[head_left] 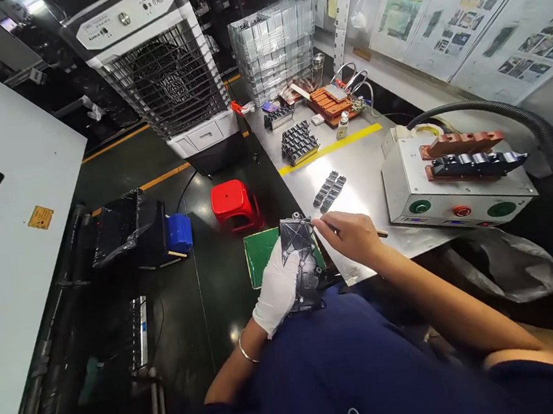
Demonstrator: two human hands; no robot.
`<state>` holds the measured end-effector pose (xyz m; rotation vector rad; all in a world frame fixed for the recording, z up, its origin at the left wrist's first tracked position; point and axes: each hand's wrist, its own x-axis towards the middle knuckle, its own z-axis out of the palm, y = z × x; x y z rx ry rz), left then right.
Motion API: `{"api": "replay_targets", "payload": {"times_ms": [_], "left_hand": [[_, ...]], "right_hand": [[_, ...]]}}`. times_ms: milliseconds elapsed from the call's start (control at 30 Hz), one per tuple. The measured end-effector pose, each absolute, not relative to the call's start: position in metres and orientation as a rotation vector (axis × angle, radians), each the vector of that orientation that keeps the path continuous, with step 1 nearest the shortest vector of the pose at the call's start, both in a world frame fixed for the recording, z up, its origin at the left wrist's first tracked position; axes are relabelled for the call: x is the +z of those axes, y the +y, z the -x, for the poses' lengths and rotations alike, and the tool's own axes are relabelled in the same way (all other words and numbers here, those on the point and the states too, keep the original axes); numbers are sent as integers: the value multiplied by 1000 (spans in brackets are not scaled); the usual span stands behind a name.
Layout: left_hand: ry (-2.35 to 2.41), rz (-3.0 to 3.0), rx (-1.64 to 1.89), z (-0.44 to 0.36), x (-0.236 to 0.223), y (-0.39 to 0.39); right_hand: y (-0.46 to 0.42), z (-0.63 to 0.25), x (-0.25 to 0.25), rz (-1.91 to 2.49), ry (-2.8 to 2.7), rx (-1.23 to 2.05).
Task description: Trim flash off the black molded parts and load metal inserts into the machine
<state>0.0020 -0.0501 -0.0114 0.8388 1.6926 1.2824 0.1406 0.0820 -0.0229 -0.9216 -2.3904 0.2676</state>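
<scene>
1. Clock read off the view, centred on the black ribbed cast part (309, 275) with round bosses. It is held upright-looking in front of the dark blue shirt (326, 362), near the desk edge.
2. Left hand (277, 291), in a white knit glove, clamped on the part from 8 o'clock, thumb across its face.
3. Right hand (355, 234), bare, at 3 o'clock, pinching a slim tool with a tan handle end (383, 234). Tip by the part's top boss, 12 to 1 o'clock; contact too small to tell. Hands near each other, not touching.
4. Silver metal desk (369, 199), 12 to 3 o'clock. On it, at 1 o'clock: flat black segmented strips (330, 192), then yellow tape (349, 143), then an orange-brown slatted fixture (334, 104).
5. At 12 o'clock: stacked black ridged pieces (299, 142); beyond, clear plastic trays (272, 53).
6. At 2 o'clock: white control box (402, 181) with copper blocks (467, 142) and a black ridged piece (475, 164) on top.
7. Green flat board (260, 256) lower down, 9 to 10 o'clock; red plastic stool (229, 198) at 10.
</scene>
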Motion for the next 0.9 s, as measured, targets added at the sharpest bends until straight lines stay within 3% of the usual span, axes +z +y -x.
{"api": "replay_targets", "payload": {"times_ms": [200,667,900], "left_hand": [[1721,-868,1258,-3,-12,-51],[1720,-926,1254,-2,-7,-47],[1671,-904,1277,0,-6,-48]], "right_hand": [[90,-143,-18,923,-2392,123],[97,-159,-10,829,-2433,230],[96,-157,-7,834,-2456,106]]}}
